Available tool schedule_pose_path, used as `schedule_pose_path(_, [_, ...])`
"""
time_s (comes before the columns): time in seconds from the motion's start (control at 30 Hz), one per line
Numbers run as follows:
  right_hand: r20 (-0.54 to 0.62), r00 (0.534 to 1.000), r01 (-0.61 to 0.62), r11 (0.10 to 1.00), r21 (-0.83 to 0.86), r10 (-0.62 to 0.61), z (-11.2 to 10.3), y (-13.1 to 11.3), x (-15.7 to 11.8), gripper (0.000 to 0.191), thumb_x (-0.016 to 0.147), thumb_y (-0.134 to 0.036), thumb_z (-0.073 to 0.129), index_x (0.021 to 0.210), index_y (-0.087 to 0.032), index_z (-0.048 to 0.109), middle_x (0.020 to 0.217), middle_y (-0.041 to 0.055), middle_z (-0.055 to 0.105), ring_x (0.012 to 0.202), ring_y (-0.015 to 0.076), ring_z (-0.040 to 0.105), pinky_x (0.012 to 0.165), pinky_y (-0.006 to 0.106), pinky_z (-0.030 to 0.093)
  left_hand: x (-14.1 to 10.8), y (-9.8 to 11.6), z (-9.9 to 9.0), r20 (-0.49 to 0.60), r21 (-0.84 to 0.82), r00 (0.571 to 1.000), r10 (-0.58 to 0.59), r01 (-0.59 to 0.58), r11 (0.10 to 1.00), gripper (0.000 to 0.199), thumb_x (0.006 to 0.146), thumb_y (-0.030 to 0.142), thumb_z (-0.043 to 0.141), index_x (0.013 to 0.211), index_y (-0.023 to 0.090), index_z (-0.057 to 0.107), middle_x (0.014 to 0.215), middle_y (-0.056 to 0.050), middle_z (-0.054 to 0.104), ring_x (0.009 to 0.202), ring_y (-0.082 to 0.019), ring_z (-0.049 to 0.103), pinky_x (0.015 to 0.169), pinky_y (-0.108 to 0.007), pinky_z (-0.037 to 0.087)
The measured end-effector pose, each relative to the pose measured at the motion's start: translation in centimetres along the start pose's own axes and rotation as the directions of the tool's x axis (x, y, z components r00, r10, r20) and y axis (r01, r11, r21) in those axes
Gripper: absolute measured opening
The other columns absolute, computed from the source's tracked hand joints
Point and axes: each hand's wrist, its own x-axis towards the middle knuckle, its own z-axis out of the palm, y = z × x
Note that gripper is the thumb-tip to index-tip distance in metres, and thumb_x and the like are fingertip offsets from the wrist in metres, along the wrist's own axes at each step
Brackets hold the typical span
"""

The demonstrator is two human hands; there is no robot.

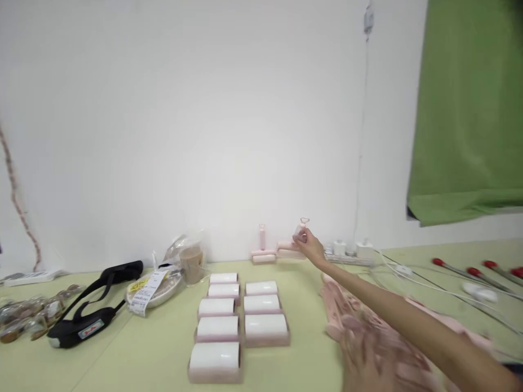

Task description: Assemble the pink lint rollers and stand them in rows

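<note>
My right hand [311, 247] reaches to the wall, its fingers closed round the handle of a pink lint roller [291, 253]. A heart-shaped loop tops that handle. Just left of it, another pink lint roller [262, 256] stands upright against the wall, handle up. Low on the right, my left hand [368, 362] is blurred, its fingers seemingly stretched out over a pile of pink plastic parts [335, 305]. Whether it touches a part there is unclear. White sticky rolls in pink covers [216, 356] lie in two columns in the middle of the table.
To the left are a black strap [84, 326], a labelled round container [157, 288], a bagged cup [191, 264] and several small wrapped items [28, 316]. A power strip [347, 258], white cables and red-tipped rods [474, 272] lie right. A green cloth [469, 109] hangs above.
</note>
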Motion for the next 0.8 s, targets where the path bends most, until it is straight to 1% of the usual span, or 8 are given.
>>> schedule_pose_path(0.13, [-0.045, 0.991, 0.130, 0.985, 0.112, -0.125, -5.9, -0.1, -6.5, 0.025, 0.082, -0.042, 0.036, 0.085, -0.020, 0.047, 0.074, -0.0004, 0.059, 0.070, 0.0166, 0.056, 0.059, 0.024, 0.040, -3.6, 1.7, -4.0, -0.340, -0.104, 0.933, -0.116, 0.085, 0.991, 0.042, 0.062, 0.017, 0.053, 0.103, 0.018, 0.045, 0.094, -0.010, 0.053, 0.092, -0.027, 0.048, 0.085, -0.046, 0.036])
schedule_pose_path(0.27, [0.026, 0.961, 0.266, 0.948, 0.173, -0.275, -10.3, 0.0, -15.0, 0.021, 0.078, -0.040, 0.044, 0.071, -0.021, 0.044, 0.062, -0.0044, 0.051, 0.057, 0.0125, 0.049, 0.052, 0.021, 0.034, -6.9, 2.0, -8.6, -0.608, -0.103, 0.762, -0.224, 0.204, 0.973, 0.049, 0.064, 0.014, 0.054, 0.106, 0.021, 0.029, 0.099, -0.008, 0.040, 0.098, -0.024, 0.042, 0.088, -0.042, 0.033])
schedule_pose_path(0.33, [0.100, 0.930, 0.334, 0.928, 0.166, -0.353, -11.0, 0.0, -18.4, 0.020, 0.076, -0.036, 0.047, 0.066, -0.021, 0.041, 0.057, -0.0051, 0.047, 0.052, 0.0114, 0.045, 0.049, 0.020, 0.030, -7.7, 1.9, -10.6, -0.456, -0.243, 0.804, -0.381, 0.299, 0.923, 0.065, 0.061, 0.021, 0.063, 0.112, 0.020, 0.024, 0.112, -0.011, 0.034, 0.110, -0.027, 0.034, 0.095, -0.044, 0.026])
schedule_pose_path(0.4, [0.155, 0.914, 0.355, 0.924, 0.141, -0.375, -10.6, 0.0, -20.5, 0.018, 0.074, -0.033, 0.050, 0.064, -0.020, 0.040, 0.055, -0.0052, 0.047, 0.051, 0.0112, 0.044, 0.047, 0.020, 0.027, -8.0, 1.7, -11.8, -0.138, -0.420, 0.852, -0.505, 0.412, 0.809, 0.079, 0.057, 0.026, 0.068, 0.117, 0.020, 0.018, 0.116, -0.011, 0.033, 0.111, -0.027, 0.036, 0.094, -0.042, 0.030])
schedule_pose_path(0.5, [0.198, 0.917, 0.327, 0.937, 0.124, -0.346, -9.1, 0.1, -21.7, 0.016, 0.070, -0.030, 0.052, 0.063, -0.020, 0.042, 0.053, -0.0050, 0.048, 0.050, 0.0113, 0.044, 0.045, 0.020, 0.025, -8.1, 1.0, -11.9, 0.169, -0.590, 0.836, -0.522, 0.510, 0.626, 0.080, 0.062, 0.031, 0.066, 0.119, 0.023, 0.009, 0.107, -0.008, 0.040, 0.093, -0.021, 0.051, 0.080, -0.035, 0.043])
schedule_pose_path(0.6, [0.130, 0.931, 0.319, 0.932, 0.173, -0.342, -8.1, 0.4, -21.6, 0.018, 0.071, -0.032, 0.053, 0.061, -0.020, 0.043, 0.051, -0.0045, 0.048, 0.048, 0.0117, 0.045, 0.045, 0.020, 0.027, -8.2, 0.3, -11.1, 0.164, -0.640, 0.847, -0.506, 0.482, 0.599, 0.078, 0.062, 0.031, 0.067, 0.116, 0.024, 0.011, 0.105, -0.007, 0.043, 0.091, -0.020, 0.053, 0.079, -0.032, 0.044])
schedule_pose_path(0.7, [-0.100, 0.939, 0.344, 0.877, 0.335, -0.330, -8.5, 1.0, -21.3, 0.020, 0.071, -0.033, 0.053, 0.060, -0.020, 0.042, 0.050, -0.0040, 0.050, 0.046, 0.0119, 0.047, 0.045, 0.021, 0.032, -8.4, 0.0, -10.5, 0.142, -0.609, 0.856, -0.498, 0.472, 0.638, 0.072, 0.062, 0.031, 0.067, 0.113, 0.021, 0.017, 0.109, -0.009, 0.045, 0.100, -0.021, 0.049, 0.086, -0.034, 0.039])
schedule_pose_path(0.8, [-0.272, 0.940, 0.312, 0.837, 0.451, -0.204, -10.1, 1.9, -20.9, 0.013, 0.073, -0.031, 0.050, 0.067, -0.020, 0.046, 0.055, -0.0019, 0.056, 0.048, 0.0139, 0.052, 0.046, 0.023, 0.038, -8.5, -0.1, -10.9, 0.057, -0.545, 0.819, -0.571, 0.505, 0.670, 0.081, 0.053, 0.031, 0.072, 0.115, 0.019, 0.021, 0.116, -0.012, 0.040, 0.110, -0.025, 0.040, 0.092, -0.039, 0.033])
